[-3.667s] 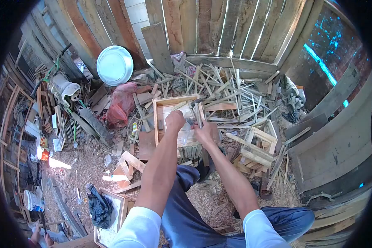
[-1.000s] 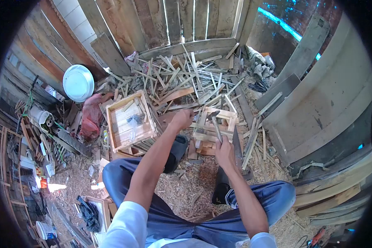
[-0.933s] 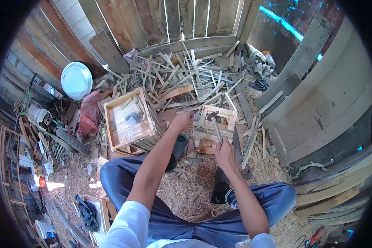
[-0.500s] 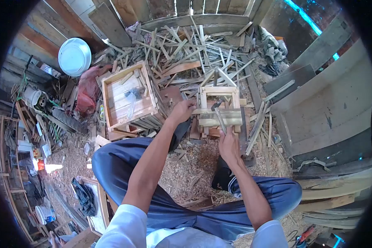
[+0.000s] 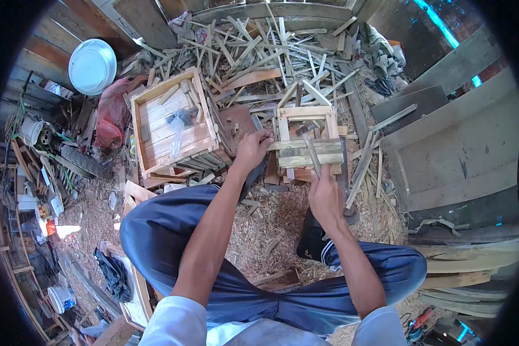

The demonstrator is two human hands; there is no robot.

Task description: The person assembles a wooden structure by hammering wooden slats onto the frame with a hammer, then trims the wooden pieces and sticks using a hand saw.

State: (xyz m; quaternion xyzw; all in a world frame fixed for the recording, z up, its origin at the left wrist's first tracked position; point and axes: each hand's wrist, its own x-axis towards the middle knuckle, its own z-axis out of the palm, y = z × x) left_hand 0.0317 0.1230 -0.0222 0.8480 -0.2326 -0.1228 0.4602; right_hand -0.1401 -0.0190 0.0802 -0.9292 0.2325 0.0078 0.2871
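A small open wooden frame crate (image 5: 305, 130) stands on the sawdust floor in front of my knees. My left hand (image 5: 252, 149) grips a slat (image 5: 294, 145) lying across the crate's near side. My right hand (image 5: 324, 197) is shut on a hammer (image 5: 311, 151), whose head rests over the crate's middle. To the left, a larger slatted wooden box (image 5: 170, 124) holds a clear plastic bag and a few small pieces.
A heap of thin wood offcuts (image 5: 265, 46) lies behind the crate against a plank fence. A white round basin (image 5: 91, 66) and a red sack (image 5: 106, 115) sit at the left. Large grey boards (image 5: 461, 155) lean at the right. Tools and clutter line the left edge.
My hands left the larger box and came to the small crate on the right. Over the last second my view tilted down and the left hand closed on the slat.
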